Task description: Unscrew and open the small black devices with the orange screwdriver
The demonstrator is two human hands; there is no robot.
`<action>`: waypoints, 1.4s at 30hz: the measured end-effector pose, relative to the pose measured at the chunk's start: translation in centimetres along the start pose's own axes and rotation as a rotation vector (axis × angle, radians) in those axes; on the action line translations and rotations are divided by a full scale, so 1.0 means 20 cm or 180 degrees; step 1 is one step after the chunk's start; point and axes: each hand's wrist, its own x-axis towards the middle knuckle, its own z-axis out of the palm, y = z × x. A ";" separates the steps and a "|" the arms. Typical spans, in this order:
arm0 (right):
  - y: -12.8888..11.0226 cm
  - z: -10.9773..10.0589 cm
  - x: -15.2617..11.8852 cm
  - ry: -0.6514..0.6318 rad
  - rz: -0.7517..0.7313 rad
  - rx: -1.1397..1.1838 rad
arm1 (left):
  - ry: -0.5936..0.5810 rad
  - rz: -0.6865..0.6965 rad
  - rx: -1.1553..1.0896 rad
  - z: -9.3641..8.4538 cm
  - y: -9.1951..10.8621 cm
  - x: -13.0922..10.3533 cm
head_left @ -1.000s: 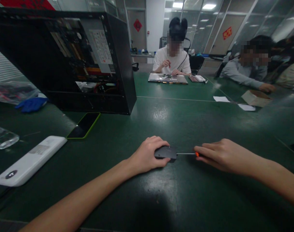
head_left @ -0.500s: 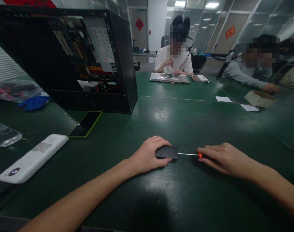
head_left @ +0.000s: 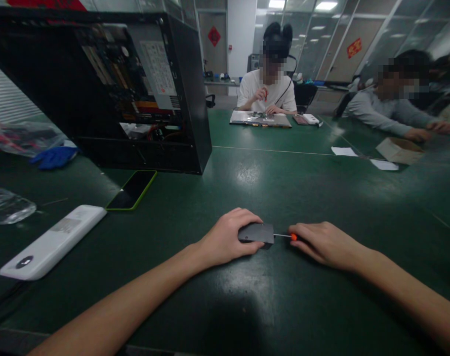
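My left hand (head_left: pixel 232 236) grips a small dark grey box (head_left: pixel 260 234) on the green table (head_left: pixel 247 198), thumb on the near side and fingers on the far side. My right hand (head_left: pixel 317 242) is closed around the orange handle of a screwdriver (head_left: pixel 283 236). Its thin metal shaft points left and meets the right end face of the box, where the tip is hidden. A short stretch of shaft shows between the box and the handle.
An open black computer case (head_left: pixel 187 99) stands at the back left. Near it lie a green-edged phone (head_left: pixel 132 190), a white device (head_left: pixel 54 242), a blue glove (head_left: pixel 54 157) and a plastic bag (head_left: pixel 20 138). Across the table two people work near a panel (head_left: pixel 261 118) and a cardboard box (head_left: pixel 400 150).
My right hand has moved left with the screwdriver, and less of the shaft shows outside the box. My left hand and the box have stayed nearly in place.
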 end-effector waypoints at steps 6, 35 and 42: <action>-0.04 -0.01 0.05 0.0077 -0.0025 -0.0010 | -0.0007 -0.0015 -0.0015 0.00 0.00 0.00; -0.13 0.04 0.11 0.0324 -0.0105 -0.0043 | -0.0298 -0.0199 0.0040 -0.22 -0.07 -0.05; -0.14 0.04 0.11 0.0353 -0.0122 -0.0109 | -0.0282 -0.0204 0.0082 -0.22 -0.06 -0.06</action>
